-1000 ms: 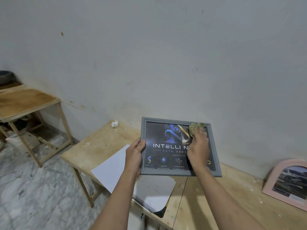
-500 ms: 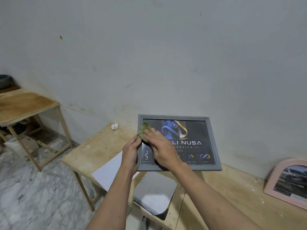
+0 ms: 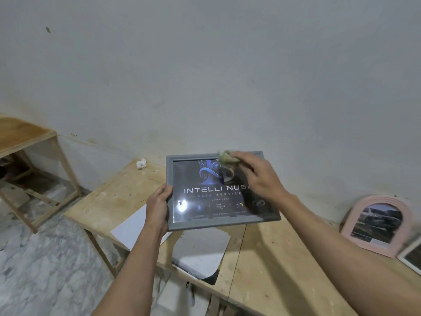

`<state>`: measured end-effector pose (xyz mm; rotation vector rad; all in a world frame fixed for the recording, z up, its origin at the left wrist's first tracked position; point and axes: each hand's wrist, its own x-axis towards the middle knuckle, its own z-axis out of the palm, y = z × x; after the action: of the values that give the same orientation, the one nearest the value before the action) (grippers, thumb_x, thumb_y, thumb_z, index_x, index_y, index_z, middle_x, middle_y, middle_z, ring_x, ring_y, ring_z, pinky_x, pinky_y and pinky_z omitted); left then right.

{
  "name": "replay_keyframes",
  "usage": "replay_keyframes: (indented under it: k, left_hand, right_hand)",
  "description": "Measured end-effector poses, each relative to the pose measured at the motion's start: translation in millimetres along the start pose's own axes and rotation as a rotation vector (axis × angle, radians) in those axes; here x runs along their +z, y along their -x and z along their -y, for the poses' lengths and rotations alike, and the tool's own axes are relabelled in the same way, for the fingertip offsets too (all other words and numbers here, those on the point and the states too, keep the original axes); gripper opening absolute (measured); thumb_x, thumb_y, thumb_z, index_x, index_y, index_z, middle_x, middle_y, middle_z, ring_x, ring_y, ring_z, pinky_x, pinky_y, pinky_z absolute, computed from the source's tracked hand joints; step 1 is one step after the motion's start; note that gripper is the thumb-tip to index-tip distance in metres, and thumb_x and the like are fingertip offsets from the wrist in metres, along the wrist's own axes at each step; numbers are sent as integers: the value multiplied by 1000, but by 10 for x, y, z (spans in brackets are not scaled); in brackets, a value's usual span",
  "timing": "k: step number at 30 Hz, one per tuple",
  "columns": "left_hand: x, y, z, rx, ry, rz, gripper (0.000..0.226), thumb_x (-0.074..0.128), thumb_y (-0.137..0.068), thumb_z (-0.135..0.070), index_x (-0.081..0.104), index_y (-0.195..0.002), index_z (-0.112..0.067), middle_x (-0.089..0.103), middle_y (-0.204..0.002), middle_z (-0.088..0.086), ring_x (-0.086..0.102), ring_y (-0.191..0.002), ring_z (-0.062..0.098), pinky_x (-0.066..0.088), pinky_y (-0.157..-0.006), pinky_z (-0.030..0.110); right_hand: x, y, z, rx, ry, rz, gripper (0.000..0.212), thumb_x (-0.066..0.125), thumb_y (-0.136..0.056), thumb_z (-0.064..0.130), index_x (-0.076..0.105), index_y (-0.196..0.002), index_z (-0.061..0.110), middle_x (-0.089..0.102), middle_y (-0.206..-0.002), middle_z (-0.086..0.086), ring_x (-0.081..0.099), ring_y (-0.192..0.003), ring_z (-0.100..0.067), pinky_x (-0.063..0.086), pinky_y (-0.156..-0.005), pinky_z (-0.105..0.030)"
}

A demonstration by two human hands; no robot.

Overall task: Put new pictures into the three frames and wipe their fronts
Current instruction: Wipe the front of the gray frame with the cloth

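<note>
Fingers of the right hand (image 3: 259,179) (blurred) pinch a green cloth (image 3: 225,156) against the grey frame (image 3: 169,179); left hand (image 3: 158,207) grips its edge.

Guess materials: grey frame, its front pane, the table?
Grey frame: matte, looks like painted wood or plastic; moulded edge, no grain visible. Front pane: glossy, glass or acrylic; a bright glare spot shows. Table: bare light wood, likely plywood; unfinished, grain and scuffs visible.
</note>
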<state>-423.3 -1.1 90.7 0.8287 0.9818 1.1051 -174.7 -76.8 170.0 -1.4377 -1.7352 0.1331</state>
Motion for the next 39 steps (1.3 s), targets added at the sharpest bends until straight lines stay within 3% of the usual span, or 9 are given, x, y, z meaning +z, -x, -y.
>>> replay_keyframes:
  k: [7, 13, 18, 22, 25, 27, 30, 33, 39]
  left_hand:
    - [-24, -60, -109, 46, -24, -41, 22, 59, -99, -16, 72, -113, -7, 74, -90, 8, 68, -67, 20, 59, -64, 35]
    - [-121, -133, -68, 77, -1, -144, 16, 60, -97, -12, 74, -106, -12, 73, -90, 9, 65, -73, 25, 55, -78, 41]
    - [-134, -177, 6, 80, -16, -186, 21, 60, -98, -10, 71, -87, -23, 72, -78, -1, 65, -62, 17, 55, -69, 33]
    - [-23, -137, 84, 75, -20, -189, 15, 59, -98, -11, 73, -100, -15, 75, -79, -3, 67, -64, 15, 57, -71, 33]
    - [123, -90, 120, 87, -42, -124, 28, 61, -97, -14, 68, -122, -4, 74, -103, 10, 67, -84, 23, 55, -90, 45]
    - [168, -59, 131, 109, -82, -71, 17, 60, -97, -11, 73, -108, -8, 76, -92, -1, 66, -78, 13, 56, -85, 35]
    - [129, -37, 94, 119, -153, 4, 29, 57, -98, -7, 69, -76, -21, 70, -66, -15, 61, -65, 6, 51, -65, 20]
    - [55, -46, 21, 134, -137, 50, 24, 58, -98, -11, 77, -87, -19, 77, -80, 1, 69, -69, 19, 57, -71, 34]
    - [107, -55, -14, 101, -9, -25, 21, 63, -96, -15, 72, -114, -10, 77, -89, 5, 70, -68, 19, 57, -59, 30]
  right_hand:
    - [-371, -115, -589, 70, 361, 276, 41, 48, -98, 11, 50, -138, 18, 46, -146, 0, 35, -134, -8, 15, -110, -11]
    - [73, 702, -690, 188, 242, 399, 35, 51, -96, 12, 61, -129, 17, 57, -134, 4, 52, -127, -14, 31, -111, -17]
    - [250, 919, -557, 497, 120, 459, 32, 49, -98, 8, 65, -122, 23, 57, -64, 37, 56, -83, -8, 38, -63, -2]
    - [484, 832, -220, 470, 3, 370, 34, 52, -97, 10, 64, -125, 24, 64, -120, 14, 56, -115, -6, 40, -94, -11]
    - [801, 767, 199, 415, -154, 463, 33, 50, -98, 11, 64, -125, 25, 70, -101, 16, 66, -94, -14, 46, -80, -11]
    - [846, 648, 400, 406, -272, 542, 33, 47, -99, 11, 64, -123, 26, 69, -74, 14, 64, -69, -18, 50, -67, -25]
    - [548, 317, 321, 430, -458, 366, 34, 43, -95, -5, 64, -121, 4, 72, -105, -4, 66, -93, -22, 54, -86, -32]
    - [-24, -99, 10, 408, -19, 5, 44, 48, -84, -7, 69, -115, 17, 69, -119, -4, 62, -113, -24, 47, -101, -37]
    - [-184, 38, -383, 381, 738, 323, 52, 46, -77, -1, 60, -117, 29, 61, -121, 0, 53, -104, -26, 44, -77, -33]
